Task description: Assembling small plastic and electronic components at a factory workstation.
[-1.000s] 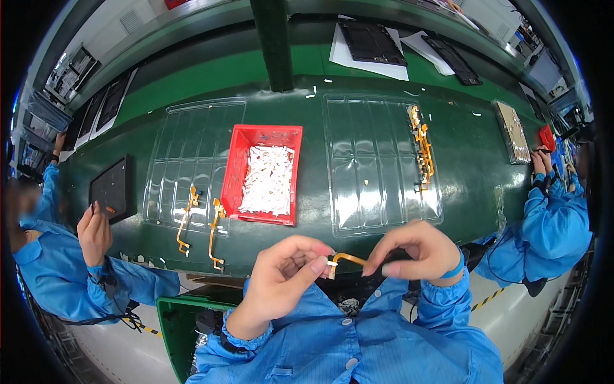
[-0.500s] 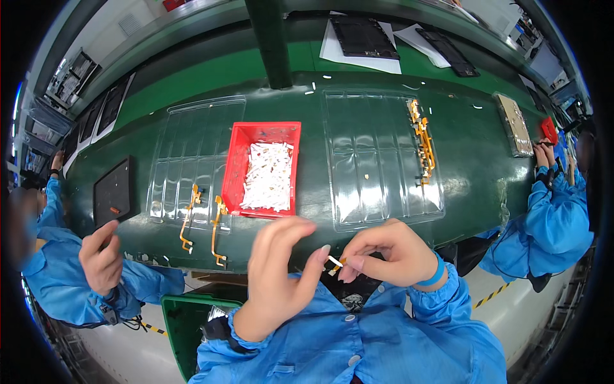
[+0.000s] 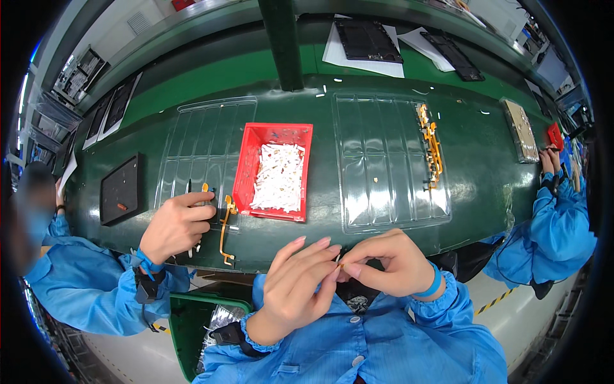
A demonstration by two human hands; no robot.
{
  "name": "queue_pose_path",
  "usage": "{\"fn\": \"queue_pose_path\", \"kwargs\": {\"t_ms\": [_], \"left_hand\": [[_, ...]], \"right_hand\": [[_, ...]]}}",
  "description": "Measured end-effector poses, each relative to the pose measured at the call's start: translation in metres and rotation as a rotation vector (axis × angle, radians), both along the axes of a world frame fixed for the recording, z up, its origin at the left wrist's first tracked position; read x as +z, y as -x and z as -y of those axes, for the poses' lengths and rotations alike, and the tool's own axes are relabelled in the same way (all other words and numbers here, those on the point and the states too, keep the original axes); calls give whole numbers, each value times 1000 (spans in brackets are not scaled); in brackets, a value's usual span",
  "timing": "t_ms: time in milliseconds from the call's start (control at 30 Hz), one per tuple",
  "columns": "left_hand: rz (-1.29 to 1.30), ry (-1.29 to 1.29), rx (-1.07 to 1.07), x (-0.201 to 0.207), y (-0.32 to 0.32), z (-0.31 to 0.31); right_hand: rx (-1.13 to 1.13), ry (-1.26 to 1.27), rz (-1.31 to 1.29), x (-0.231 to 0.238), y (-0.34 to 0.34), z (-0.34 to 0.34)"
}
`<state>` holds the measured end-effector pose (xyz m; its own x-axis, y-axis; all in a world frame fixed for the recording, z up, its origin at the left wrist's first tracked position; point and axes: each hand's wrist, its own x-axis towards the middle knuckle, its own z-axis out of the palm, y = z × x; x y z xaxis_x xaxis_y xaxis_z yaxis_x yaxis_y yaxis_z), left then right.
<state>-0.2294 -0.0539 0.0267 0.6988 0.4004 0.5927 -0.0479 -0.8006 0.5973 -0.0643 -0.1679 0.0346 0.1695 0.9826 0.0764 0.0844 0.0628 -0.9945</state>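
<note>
Close in front of my chest, my left hand (image 3: pixel 300 281) meets my right hand (image 3: pixel 390 259). The right thumb and index finger pinch a small orange flex cable (image 3: pixel 341 265), mostly hidden by the fingers. My left thumb and index finger close on a small white strip (image 3: pixel 338 258) at the cable's end, while the other left fingers stay extended. Just beyond the hands stands a red bin (image 3: pixel 245 163) holding many white strips (image 3: pixel 278 176). Several orange flex cables (image 3: pixel 432 150) lie along the right side of a clear plastic tray (image 3: pixel 364 192).
At left, a co-worker's hand (image 3: pixel 179 224) reaches over another clear tray (image 3: pixel 204 134), beside an orange flex cable (image 3: pixel 224 233). A black tray (image 3: pixel 121 185) lies farther left. A green crate (image 3: pixel 182 333) stands below the table edge. Another person's hands (image 3: pixel 550 159) are at far right.
My left fingers have come in and closed on the white strip by my right fingertips. The co-worker's hand at left has moved right, onto the flex cables. The view has shifted slightly.
</note>
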Motion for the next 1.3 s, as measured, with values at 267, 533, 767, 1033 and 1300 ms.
{"fn": "queue_pose_path", "kwargs": {"t_ms": [267, 533, 767, 1033, 1300], "left_hand": [[-55, 136, -81, 2, 0, -4], [-33, 180, -90, -6, 0, -7], [-47, 60, -60, -1, -2, -6], [-62, 213, -111, -4, -1, -8], [-68, 318, -81, 5, 0, -27]], "right_hand": [[46, 28, -6, 1, -3, 1], [62, -39, 117, 1, -5, -1], [64, -26, 99, -2, -2, 1], [92, -14, 6, 0, -4, 1], [111, -42, 105, -4, -8, 3]]}}
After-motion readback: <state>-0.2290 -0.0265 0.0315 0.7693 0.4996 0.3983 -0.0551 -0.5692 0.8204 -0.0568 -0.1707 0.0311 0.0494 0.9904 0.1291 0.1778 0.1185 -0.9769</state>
